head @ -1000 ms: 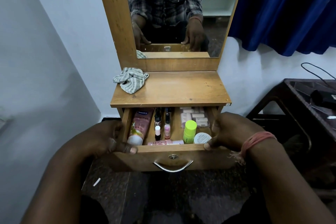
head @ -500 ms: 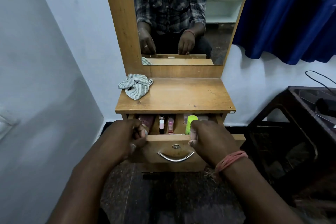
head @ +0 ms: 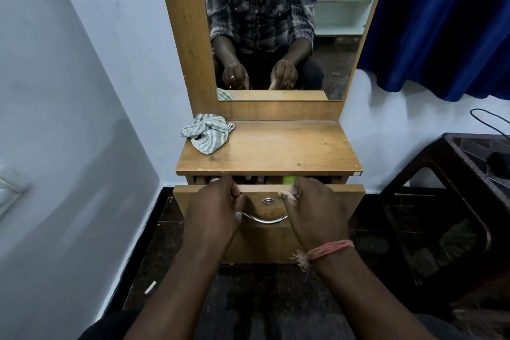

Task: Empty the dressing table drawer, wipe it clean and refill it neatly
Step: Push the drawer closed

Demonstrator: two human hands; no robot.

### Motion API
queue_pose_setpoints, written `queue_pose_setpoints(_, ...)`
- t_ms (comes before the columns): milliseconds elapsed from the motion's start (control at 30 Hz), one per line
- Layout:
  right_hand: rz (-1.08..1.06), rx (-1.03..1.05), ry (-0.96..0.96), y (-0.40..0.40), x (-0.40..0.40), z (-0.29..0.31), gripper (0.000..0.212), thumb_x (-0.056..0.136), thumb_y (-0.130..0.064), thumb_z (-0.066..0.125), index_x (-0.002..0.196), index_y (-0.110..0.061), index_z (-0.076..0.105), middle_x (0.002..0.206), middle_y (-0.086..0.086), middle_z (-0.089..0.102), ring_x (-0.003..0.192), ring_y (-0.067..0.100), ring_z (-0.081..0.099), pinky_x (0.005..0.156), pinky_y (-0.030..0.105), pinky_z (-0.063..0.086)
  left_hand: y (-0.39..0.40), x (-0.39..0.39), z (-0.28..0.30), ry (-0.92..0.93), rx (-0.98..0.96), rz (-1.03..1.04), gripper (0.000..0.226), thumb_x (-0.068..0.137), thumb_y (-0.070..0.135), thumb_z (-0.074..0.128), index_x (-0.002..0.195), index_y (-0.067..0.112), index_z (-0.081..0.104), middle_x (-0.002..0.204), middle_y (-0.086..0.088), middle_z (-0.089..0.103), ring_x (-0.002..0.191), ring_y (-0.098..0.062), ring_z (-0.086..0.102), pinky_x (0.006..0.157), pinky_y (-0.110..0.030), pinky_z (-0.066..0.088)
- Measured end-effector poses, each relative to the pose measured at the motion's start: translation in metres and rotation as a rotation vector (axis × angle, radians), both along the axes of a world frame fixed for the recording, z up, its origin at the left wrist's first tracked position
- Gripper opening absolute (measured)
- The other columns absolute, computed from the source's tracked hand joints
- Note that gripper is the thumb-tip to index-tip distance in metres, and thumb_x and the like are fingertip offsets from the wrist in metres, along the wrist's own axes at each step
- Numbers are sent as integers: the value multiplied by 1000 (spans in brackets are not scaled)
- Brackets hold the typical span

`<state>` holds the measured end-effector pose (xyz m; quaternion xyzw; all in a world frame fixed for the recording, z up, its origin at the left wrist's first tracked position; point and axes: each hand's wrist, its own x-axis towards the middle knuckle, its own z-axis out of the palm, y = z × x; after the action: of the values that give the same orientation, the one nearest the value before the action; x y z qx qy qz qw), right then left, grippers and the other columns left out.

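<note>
Head view is showing the light wooden drawer front (head: 317, 237) with its curved chrome handle (head: 266, 218) at centre frame, standing slightly out from the dressing table top (head: 276, 146). Left hand (head: 214, 208) and right hand (head: 314, 211) are both curling closed fingers over its upper edge. A lime-green cap (head: 288, 180) is peeking through the gap; a striped grey cloth (head: 207, 135) is lying crumpled upper left on the tabletop

Narrow gap above drawer (head: 350, 196), tabletop (head: 276, 146) overhead
</note>
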<state>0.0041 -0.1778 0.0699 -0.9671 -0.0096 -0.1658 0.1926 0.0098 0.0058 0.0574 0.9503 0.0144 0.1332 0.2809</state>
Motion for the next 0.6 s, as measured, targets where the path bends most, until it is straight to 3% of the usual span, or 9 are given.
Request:
queue_pose_setpoints(133,-39,-70,129,12,1,-5,25,100,-43,48,96,-26,66,95,-5,67,88,16,62,66,29,42,-9,-2,-2,-29,22,57,14,97,36,64,88,26,68,85,5,70,75,-15,67,71,-36,57)
queue_pose_setpoints(267,18,18,154,30,-8,-15,33,100,-38,48,126,-23,61,114,-2,67,108,18,61,87,31,50,-20,-6,-4,51,106,33,20,102,34,57,99,26,75,90,3,76,81,-14,70,73,-28,53)
queue_pose_setpoints(300,26,29,173,34,-10,-18,42,100,-39,47,137,-19,53,124,0,64,117,19,58,95,31,49,-23,-8,-5,68,115,6,17,99,28,59,108,25,73,97,2,76,87,-15,71,76,-29,54)
queue_pose_setpoints(400,58,3,237,41,-9,-25,61,101,-38,40,154,-11,28,154,7,41,144,22,33,119,33,28,-29,-14,-8,147,20,-68,44,97,15,57,141,23,54,119,0,70,106,-17,68,90,-36,56)
queue_pose_setpoints(467,87,-16,250,41,-5,-28,62,102,-36,40,156,-11,21,162,8,27,150,22,21,124,34,15,-28,-13,-12,172,-17,-80,59,98,15,56,154,23,40,135,-2,65,117,-19,65,97,-38,55)
queue_pose_setpoints(600,109,-48,279,38,1,-42,74,99,-35,47,159,-14,7,167,7,5,153,25,7,125,37,6,-29,-7,-23,187,67,-134,90,88,11,67,164,26,20,161,-2,43,131,-23,59,103,-38,52)
